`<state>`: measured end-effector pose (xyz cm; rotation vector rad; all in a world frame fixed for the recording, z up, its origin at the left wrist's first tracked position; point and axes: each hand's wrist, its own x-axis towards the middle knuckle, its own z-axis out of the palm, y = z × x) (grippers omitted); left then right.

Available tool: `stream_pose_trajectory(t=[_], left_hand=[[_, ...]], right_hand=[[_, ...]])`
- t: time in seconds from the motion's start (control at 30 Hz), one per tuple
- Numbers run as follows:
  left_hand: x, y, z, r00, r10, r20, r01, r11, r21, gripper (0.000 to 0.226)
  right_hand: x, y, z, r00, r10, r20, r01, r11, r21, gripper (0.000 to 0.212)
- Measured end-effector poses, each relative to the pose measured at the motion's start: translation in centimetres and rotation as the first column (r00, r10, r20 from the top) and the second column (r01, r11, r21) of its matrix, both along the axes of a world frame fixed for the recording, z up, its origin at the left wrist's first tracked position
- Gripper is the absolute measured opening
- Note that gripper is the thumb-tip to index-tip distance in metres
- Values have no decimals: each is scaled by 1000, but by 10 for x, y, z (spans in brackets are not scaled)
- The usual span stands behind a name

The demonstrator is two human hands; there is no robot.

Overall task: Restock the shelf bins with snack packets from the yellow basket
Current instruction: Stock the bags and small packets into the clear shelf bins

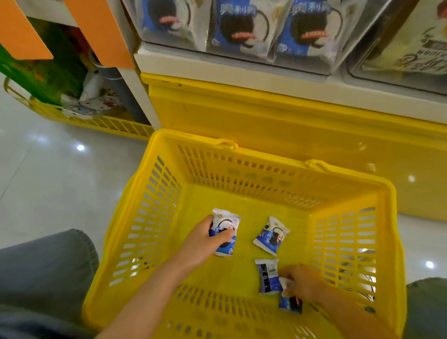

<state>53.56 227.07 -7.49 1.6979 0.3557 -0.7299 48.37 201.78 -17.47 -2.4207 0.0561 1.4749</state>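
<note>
Twice gripping at once, down in the yellow basket [244, 173]. Pinching one snack packet [289, 301] with the right hand [304, 281] at the lower right of the frame, fingers curled round it. Leaving a second packet [267, 274] flat just beside that hand, long side pointing up the frame. Holding a third packet [225, 234] with the left hand [203, 241] in the middle, fingers wrapped round it. Leaving a fourth packet [271, 236] loose and tilted between both hands. Probably needing to lift up and away, over the basket's high far wall and past the white shelf edge [236, 67], into the clear shelf bin [235, 49] at the top.
</note>
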Motion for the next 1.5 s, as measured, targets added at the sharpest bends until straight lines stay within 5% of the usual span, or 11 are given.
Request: stream_pose_trajectory(t=[0.3,0.43,0.5,0.6,0.73,0.87,0.97,1.1,1.37,1.5], left_hand=[[-3,4,-10,993,86,-84,-82,995,55,23],[-1,1,-1,980,173,-96,-172,985,19,16],[4,-2,11,966,247,-80,-250,968,-31,12],[18,-7,40,936,351,-20,-351,928,-122,7],[48,-1,95,881,454,134,-407,871,-275,13],[75,20,149,822,445,355,-360,890,-281,10],[87,42,183,786,353,507,-291,935,-201,5],[101,69,206,747,336,573,-288,941,-175,16],[105,86,210,730,512,453,-390,856,-339,30],[104,85,219,769,537,347,-383,821,-423,31]], right_hand=[[26,9,20,904,-421,77,373,863,340,7],[53,29,67,826,-562,41,448,699,557,37],[68,40,94,778,-628,-5,492,604,627,25],[89,48,140,754,-657,-8,467,528,709,3],[115,55,228,772,-634,51,339,479,810,29],[149,68,315,656,-721,223,136,404,905,30],[180,88,361,487,-780,393,5,453,892,16],[231,128,382,285,-791,542,-15,561,827,24],[299,183,366,441,-657,611,79,707,703,28],[304,182,365,440,-586,680,97,784,613,40]])
